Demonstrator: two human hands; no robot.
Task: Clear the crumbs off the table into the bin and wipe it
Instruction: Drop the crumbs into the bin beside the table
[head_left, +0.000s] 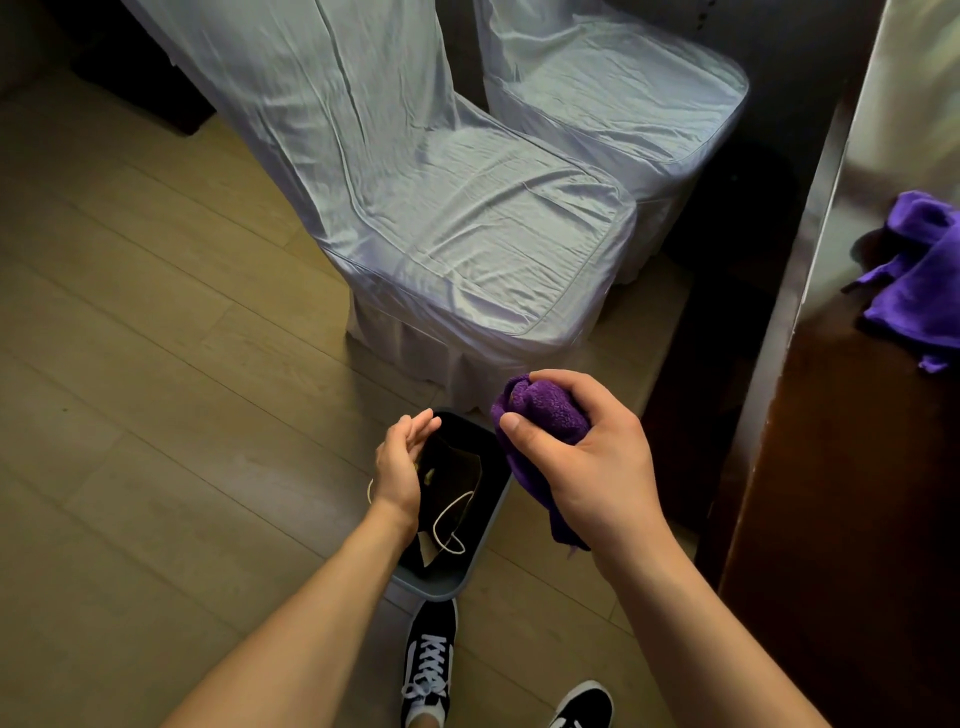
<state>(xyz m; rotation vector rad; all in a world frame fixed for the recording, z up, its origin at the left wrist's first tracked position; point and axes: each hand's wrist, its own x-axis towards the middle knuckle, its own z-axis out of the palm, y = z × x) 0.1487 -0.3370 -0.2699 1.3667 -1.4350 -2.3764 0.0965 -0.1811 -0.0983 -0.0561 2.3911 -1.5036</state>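
A small grey bin stands on the floor just in front of my feet, with a dark paper bag and a white cord inside. My left hand hovers over the bin's left rim, fingers apart, palm turned inward, holding nothing. Above the bin's right side, my right hand is closed around a bunched purple cloth, whose tail hangs down. The dark wooden table runs along the right edge of the view. On it lies a second purple cloth.
Two chairs in pale blue covers, a near chair and a far chair, stand right behind the bin, next to the table. The floor is light wood planks. My two black sneakers are below the bin.
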